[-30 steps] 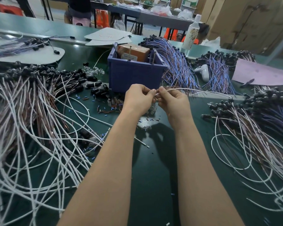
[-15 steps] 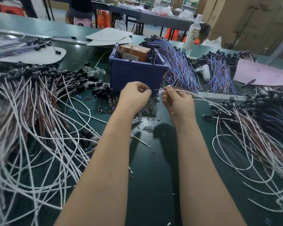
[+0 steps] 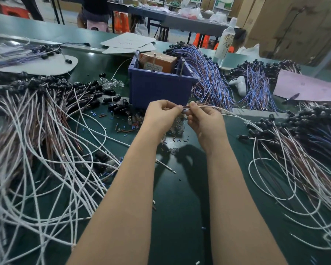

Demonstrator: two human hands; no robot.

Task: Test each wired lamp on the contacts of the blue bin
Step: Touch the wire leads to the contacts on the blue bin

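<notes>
From the head view, both hands meet just above the middle of the dark green counter (image 3: 180, 188), knuckles nearly touching. The left hand (image 3: 161, 113) has its fingers curled, thumb and forefinger pinching the end of one wired lamp (image 3: 227, 111). The right hand (image 3: 203, 119) pinches the same lead just beside it, and the white wire trails off toward 3 o'clock. The bulb end sits between the fingertips and is too small to make out. Just behind the hands, at 12 o'clock, stands the blue bin (image 3: 161, 88). Its contacts (image 3: 181, 68), thin metal pins, stand upright at the rim, apart from the held lead, and a brown box (image 3: 158, 61) sits inside. A white-wired heap (image 3: 36, 111) spreads at 9 o'clock, another heap (image 3: 304, 134) lies at 3 o'clock, and a blue-wired bundle (image 3: 208, 77) lies at 1 o'clock beside the bin.
</notes>
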